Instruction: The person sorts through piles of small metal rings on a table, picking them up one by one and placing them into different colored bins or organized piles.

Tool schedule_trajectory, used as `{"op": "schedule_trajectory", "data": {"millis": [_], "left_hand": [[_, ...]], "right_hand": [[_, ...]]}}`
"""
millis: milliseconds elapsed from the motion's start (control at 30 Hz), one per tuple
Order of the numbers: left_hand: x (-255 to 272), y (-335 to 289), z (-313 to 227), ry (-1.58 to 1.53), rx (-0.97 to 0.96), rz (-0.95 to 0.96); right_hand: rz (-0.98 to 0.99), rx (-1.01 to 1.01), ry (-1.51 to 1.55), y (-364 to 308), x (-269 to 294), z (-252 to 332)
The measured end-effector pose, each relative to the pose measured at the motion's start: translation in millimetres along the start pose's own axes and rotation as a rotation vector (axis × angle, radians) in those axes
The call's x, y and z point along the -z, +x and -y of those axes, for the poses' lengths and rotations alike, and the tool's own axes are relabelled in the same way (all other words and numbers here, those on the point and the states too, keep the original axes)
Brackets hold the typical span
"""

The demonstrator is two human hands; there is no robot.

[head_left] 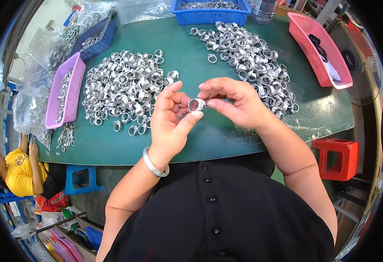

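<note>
Between my two hands, above the near part of the table, is a silvery metal ring (195,105) with a wider, raised part on its right side. My left hand (171,114) has its thumb under the ring and its curled fingers at the ring's left side. My right hand (237,101) pinches the raised part with thumb and forefinger. A large heap of similar rings (121,85) lies to the left of my left hand. Another long heap of rings (255,56) stretches from the far middle toward the right, beyond my right hand.
The green table (174,43) bears a blue tray (211,16) of rings at the far edge, a pink basket (318,52) at right and a pink tray (75,87) at left. A red stool (338,159) stands at right. A person in yellow (21,172) works at far left.
</note>
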State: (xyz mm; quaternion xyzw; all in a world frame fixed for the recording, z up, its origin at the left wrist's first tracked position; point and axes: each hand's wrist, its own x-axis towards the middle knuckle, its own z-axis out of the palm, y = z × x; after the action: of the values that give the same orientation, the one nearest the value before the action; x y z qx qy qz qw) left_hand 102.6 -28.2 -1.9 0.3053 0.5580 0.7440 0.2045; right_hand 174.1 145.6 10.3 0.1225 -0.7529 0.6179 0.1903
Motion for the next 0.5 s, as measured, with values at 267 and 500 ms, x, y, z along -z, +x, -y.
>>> {"op": "schedule_trajectory", "data": {"millis": [267, 500], "left_hand": [[3.6, -0.1, -0.9, -0.324, 0.186, 0.023], [15.2, -2.7, 3.7, -0.665, 0.297, 0.118]], "right_hand": [[-0.066, 0.031, -0.09, 1.0, 6.5, -3.7], [-0.173, -0.031, -0.219, 3.7, 14.8, -2.9]]}}
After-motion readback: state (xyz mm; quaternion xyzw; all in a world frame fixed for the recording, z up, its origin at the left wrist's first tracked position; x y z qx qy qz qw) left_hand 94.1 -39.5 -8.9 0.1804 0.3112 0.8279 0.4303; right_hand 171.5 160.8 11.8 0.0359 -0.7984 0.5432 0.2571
